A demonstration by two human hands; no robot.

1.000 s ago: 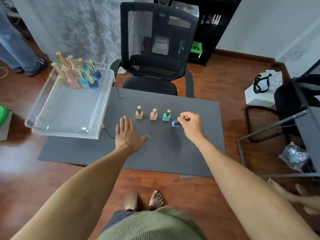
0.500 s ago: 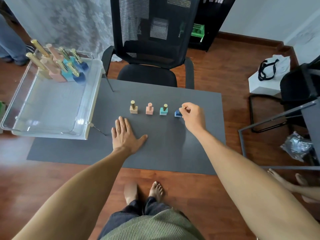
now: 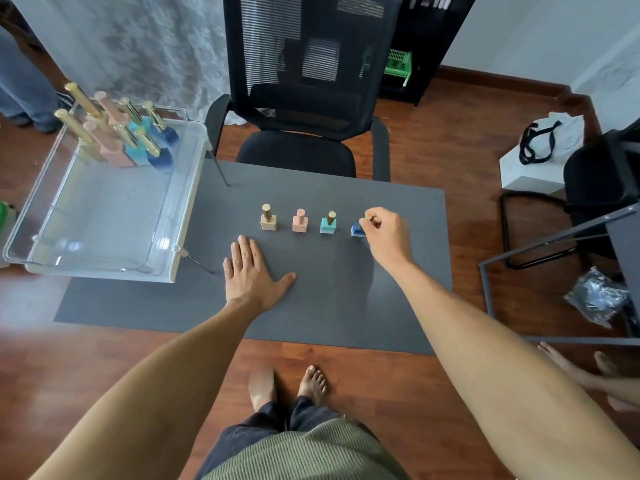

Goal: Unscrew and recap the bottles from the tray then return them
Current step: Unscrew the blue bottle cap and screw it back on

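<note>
Small square bottles stand in a row on the grey table (image 3: 311, 306): a beige bottle (image 3: 268, 218) with a gold cap, a pink bottle (image 3: 300, 221), a teal bottle (image 3: 328, 223) with a gold cap, and a blue bottle (image 3: 357, 229). My right hand (image 3: 386, 235) pinches the gold cap of the blue bottle and hides most of it. My left hand (image 3: 251, 271) lies flat on the table, fingers straight, just in front of the beige bottle. A clear plastic tray (image 3: 104, 216) at the left holds several more bottles (image 3: 121, 133) at its far end.
A black mesh chair (image 3: 304, 98) stands behind the table. A dark shelf (image 3: 426, 46) is at the back. A metal frame (image 3: 554, 244), a white box with a black bag (image 3: 540, 150) and a plastic wrap (image 3: 599, 296) lie right. Someone's legs (image 3: 24, 81) stand far left.
The camera has shifted a little. My right hand stays pinched on the blue bottle's cap with its fingers slightly turned. My left hand remains flat on the table.
</note>
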